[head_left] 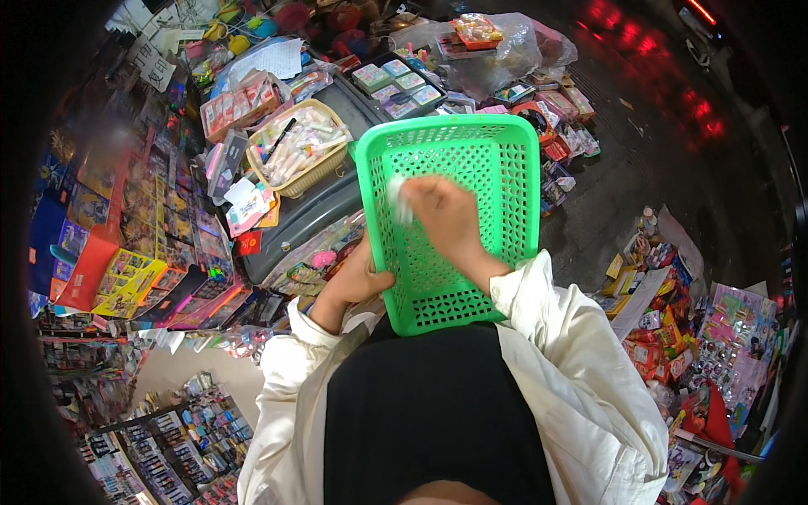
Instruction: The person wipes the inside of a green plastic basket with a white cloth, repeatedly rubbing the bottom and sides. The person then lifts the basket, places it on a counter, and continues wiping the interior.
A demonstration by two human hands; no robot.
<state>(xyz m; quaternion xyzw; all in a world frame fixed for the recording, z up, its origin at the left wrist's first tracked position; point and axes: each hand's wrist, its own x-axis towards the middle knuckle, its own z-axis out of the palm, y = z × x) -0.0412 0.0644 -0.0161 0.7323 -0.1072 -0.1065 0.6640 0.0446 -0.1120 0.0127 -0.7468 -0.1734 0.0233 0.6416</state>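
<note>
Left hand [358, 276] is clamping the green basket [446, 124] by its side rim, right hand [443, 217] up and right of that grip is pinching a blurred white wad [399, 200] inside, wiping apparently progressing, remainder unclear.

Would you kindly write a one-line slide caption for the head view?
Left hand grips a green perforated rectangular plastic basket as the right hand holds a blurred white object over it.
</note>
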